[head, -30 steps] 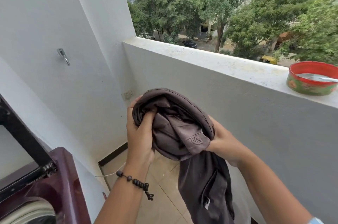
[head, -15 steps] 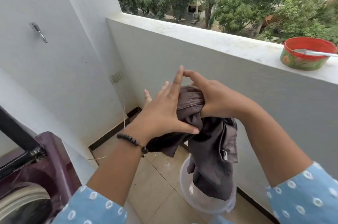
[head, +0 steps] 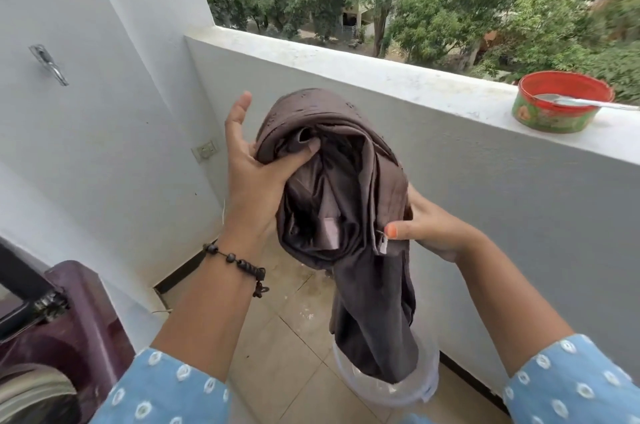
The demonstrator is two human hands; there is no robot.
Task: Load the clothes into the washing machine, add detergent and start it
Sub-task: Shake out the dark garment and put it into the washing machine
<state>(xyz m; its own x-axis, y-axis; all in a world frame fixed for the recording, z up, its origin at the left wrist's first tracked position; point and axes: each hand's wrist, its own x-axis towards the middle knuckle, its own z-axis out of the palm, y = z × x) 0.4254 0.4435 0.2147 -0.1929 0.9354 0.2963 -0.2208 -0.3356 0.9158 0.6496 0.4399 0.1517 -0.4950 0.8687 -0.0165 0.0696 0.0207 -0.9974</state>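
a brown garment point(head: 332, 181) is held up at chest height over a clear bucket point(head: 412, 389) on the floor, its tail hanging into it. it's gripped by the left hand point(head: 256, 174), thumb tucked in a fold, and pinched by the right hand point(head: 426, 226). the washing machine point(head: 52, 337) sits lower left, a red tin point(head: 561, 104) on the ledge point(head: 381, 77).

Light blue fabric sleeves with small white ring dots point(head: 166, 389) cover both forearms, and a dark beaded string bracelet point(head: 237, 262) circles the left wrist.
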